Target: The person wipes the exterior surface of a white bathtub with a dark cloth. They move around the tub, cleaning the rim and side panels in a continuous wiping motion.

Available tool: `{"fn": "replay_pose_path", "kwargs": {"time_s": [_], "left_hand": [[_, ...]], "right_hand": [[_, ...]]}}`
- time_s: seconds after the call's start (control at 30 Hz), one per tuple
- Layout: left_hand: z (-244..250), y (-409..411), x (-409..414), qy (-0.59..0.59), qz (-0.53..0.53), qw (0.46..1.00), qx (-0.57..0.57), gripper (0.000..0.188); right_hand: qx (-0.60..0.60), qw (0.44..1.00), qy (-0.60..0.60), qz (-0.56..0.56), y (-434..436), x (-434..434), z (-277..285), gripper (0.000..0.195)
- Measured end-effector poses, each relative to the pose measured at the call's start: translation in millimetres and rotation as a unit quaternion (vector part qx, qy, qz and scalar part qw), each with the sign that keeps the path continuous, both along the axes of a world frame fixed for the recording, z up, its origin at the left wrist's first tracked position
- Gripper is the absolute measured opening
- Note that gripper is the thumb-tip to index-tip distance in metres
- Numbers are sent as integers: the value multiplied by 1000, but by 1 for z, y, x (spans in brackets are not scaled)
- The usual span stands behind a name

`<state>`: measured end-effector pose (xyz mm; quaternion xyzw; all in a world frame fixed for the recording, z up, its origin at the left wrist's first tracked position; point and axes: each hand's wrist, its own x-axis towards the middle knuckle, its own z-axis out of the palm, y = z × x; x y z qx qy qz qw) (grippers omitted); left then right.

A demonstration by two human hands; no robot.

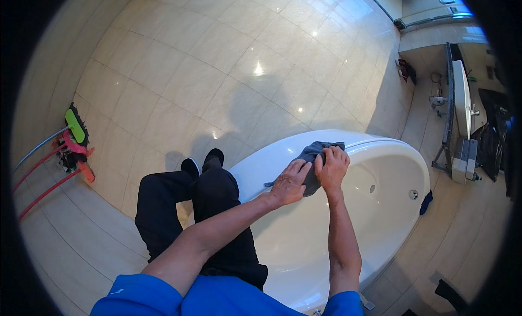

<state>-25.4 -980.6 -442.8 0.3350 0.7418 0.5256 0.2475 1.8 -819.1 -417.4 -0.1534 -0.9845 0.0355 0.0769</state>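
A dark grey cloth [312,178] lies bunched over the near-side rim of a white oval bathtub [277,157]. My left hand [288,183] grips its left part, fingers spread across the folds. On the cloth's right side, my right hand [332,167] holds it with bent fingers, close to the tub's inner edge. A thin corner of the cloth trails to the left along the rim. Inside the tub are a drain [372,189] and a round overflow fitting [413,194].
A dark blue cloth [426,203] hangs at the tub's far end. Left, a green-headed broom [75,126] and red-handled cleaning tools [45,198] lean by the wall. At right are a white washbasin [461,100] and black plastic bag [487,147]. Glossy floor tiles [183,75] surround the tub.
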Motion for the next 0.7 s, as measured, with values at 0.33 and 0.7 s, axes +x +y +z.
{"fn": "replay_pose_path", "kwargs": {"time_s": [0.33, 0.7], "left_hand": [[-9, -23, 7, -4, 39, 997, -68, 72], [0, -5, 6, 57, 20, 992, -107, 68]], "right_hand": [[-73, 996, 17, 39, -51, 7, 5, 12], [25, 971, 114, -209, 24, 9, -25, 27]]}}
